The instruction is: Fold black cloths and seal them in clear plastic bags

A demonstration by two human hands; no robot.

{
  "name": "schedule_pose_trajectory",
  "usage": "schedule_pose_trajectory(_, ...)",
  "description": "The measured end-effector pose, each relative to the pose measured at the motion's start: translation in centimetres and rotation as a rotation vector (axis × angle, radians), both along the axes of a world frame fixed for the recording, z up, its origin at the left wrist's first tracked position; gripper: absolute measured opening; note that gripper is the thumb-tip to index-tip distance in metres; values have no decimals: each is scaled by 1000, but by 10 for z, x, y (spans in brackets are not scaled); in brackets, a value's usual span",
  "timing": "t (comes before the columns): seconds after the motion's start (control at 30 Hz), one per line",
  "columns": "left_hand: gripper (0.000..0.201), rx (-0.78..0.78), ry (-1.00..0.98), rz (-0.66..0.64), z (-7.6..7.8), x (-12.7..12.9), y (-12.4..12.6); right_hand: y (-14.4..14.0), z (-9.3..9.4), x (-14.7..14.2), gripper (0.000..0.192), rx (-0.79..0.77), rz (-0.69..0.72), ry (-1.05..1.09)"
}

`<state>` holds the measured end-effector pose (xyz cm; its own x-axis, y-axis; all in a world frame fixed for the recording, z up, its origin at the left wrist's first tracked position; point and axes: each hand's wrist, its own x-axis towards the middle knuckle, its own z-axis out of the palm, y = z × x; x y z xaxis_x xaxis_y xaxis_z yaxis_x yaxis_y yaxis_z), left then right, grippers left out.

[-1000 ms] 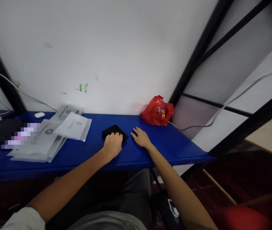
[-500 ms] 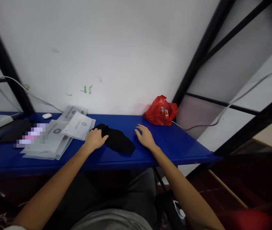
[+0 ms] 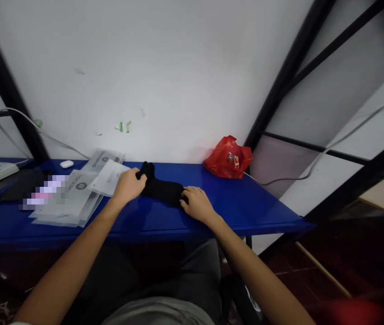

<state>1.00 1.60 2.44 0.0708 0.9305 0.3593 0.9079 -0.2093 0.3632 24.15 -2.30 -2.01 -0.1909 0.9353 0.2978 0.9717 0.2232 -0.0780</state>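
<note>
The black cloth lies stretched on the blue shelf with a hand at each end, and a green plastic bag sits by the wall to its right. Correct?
Not quite: the head view shows the plastic bag is red, not green. The rest holds: black cloth on the blue shelf, left hand and right hand at its ends.

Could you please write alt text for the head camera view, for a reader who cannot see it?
A person's left hand and right hand grip opposite ends of a black cloth laid on a blue table. Grey plastic packets lie to its left, a red bag by the wall.
</note>
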Motion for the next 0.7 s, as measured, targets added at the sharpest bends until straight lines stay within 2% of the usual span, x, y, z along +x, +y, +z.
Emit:
schedule_pose_trajectory(0.1, 31, 44, 34, 130, 2, -7, -7, -2, 6, 27, 25, 4, -178, -67)
schedule_pose_trajectory(0.17, 37, 74, 115, 81, -5, -5, -11, -3, 8, 38, 29, 44, -230, -52)
schedule_pose_trajectory(0.27, 37, 20, 248, -134, -19, 7, -11, 0, 9, 44, 31, 65, -183, 6)
schedule_pose_trajectory(0.33, 36, -67, 329, -213, -26, 14, -7, 6, 10, 44, 34, 38, -130, 24)
schedule_pose_trajectory(0.43, 34, -185, 416, -264, -32, 19, 3, 24, 11, 48, 37, -21, -82, 39)
schedule_pose_trajectory(0.5, 33, -210, 440, -291, -33, 18, 10, 39, 12, 51, 38, -75, -58, 59)
schedule_pose_trajectory(0.7, 36, -251, 453, -304, -22, 8, 33, 73, 15, 55, 37, -185, 9, 86)
